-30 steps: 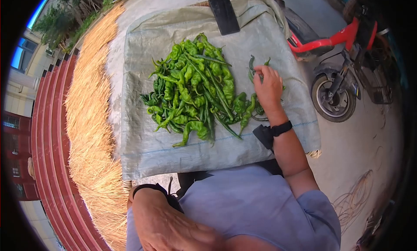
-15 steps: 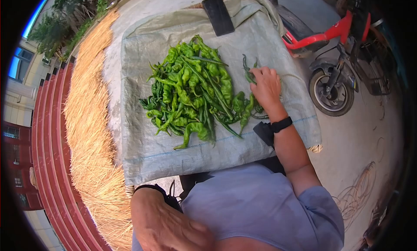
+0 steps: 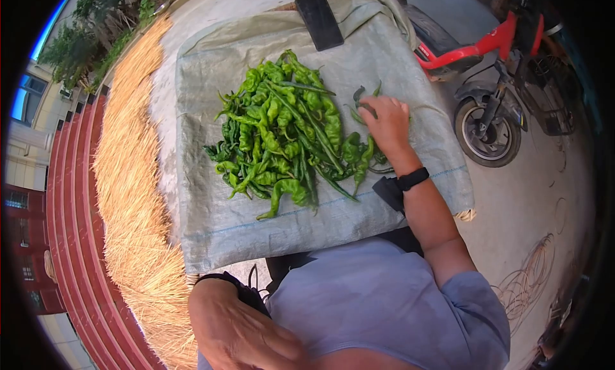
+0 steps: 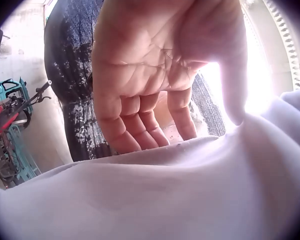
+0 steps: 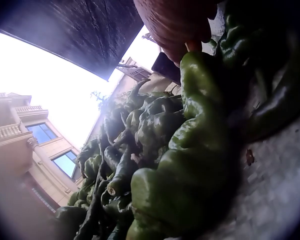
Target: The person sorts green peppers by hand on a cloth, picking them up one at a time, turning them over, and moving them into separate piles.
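Note:
A large heap of wrinkled green peppers (image 3: pixel 275 133) lies on a pale woven sack (image 3: pixel 224 235). To its right, my right hand (image 3: pixel 387 123) reaches over a few slim green peppers (image 3: pixel 359 95), its fingers curled down onto one of them; the fingertips are partly hidden. Close to the right wrist camera is a thick, twisted green pepper (image 5: pixel 190 130), its stem end near the hand. My left hand (image 3: pixel 246 335) is held low in front of the torso. In the left wrist view its fingers (image 4: pixel 135 125) hang loosely bent and empty behind the grey-lavender shirt (image 4: pixel 155 195).
At the sack's far edge lies a black phone (image 3: pixel 319 21). Beyond its right side stands a red electric scooter (image 3: pixel 487 56), with coiled cord (image 3: pixel 528 274) on the ground. Straw (image 3: pixel 128 178) and dark red steps (image 3: pixel 70 210) run along the left.
My right hand has shifted slightly left over the slim peppers, and one beside its fingertips has turned. The left hand stays low, and the heap keeps its shape.

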Demonstrator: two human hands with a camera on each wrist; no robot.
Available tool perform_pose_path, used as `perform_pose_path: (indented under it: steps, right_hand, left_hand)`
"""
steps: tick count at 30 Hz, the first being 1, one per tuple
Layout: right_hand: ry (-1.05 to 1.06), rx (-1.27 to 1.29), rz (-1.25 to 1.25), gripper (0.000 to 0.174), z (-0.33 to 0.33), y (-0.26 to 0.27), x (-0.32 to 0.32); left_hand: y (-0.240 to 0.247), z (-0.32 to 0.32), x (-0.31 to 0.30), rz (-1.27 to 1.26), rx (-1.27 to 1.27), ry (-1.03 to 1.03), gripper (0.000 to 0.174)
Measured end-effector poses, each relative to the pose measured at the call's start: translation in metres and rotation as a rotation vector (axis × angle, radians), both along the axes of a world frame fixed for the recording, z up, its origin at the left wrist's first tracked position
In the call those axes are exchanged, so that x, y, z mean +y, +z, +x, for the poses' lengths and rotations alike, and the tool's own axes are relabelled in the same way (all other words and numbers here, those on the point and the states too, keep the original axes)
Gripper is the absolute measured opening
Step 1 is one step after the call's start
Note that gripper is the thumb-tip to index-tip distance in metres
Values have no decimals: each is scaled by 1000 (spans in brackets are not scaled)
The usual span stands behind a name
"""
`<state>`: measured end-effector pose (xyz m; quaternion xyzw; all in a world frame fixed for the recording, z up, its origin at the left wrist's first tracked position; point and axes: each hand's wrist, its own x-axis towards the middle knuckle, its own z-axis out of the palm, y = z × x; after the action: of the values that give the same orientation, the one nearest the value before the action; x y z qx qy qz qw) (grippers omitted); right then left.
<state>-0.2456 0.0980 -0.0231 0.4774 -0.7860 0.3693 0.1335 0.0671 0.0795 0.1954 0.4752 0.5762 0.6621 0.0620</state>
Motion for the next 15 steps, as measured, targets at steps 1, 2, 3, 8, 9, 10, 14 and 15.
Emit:
perform_pose_path:
  steps: [1, 2, 3, 8, 9, 10, 14, 15]
  right_hand:
    - [3, -113, -53, 18, 1, 3, -1]
    - [7, -226, -104, 17, 3, 5, -2]
    - [13, -339, -155, 15, 4, 8, -3]
    - [217, -328, -257, 18, 6, 19, 0]
    - [206, -289, -266, 20, 5, 18, -1]
    - [149, -297, -216, 21, 1, 16, 0]
    - [-58, -141, -41, 25, -8, 6, 7]
    - [-106, -54, -3, 27, -8, 5, 7]
  left_hand:
    - [0, -1, 2, 16, 11, 16, 24]
    - [0, -2, 5, 34, 22, 32, 25]
    - [0, -3, 8, 51, 34, 51, 25]
    - [5, -7, 12, 110, 75, 83, 27]
    - [6, -8, 11, 124, 65, 89, 27]
    - [6, -8, 10, 110, 60, 83, 27]
    - [5, 0, 6, 67, 33, 72, 26]
    - [5, 1, 5, 60, 25, 72, 26]
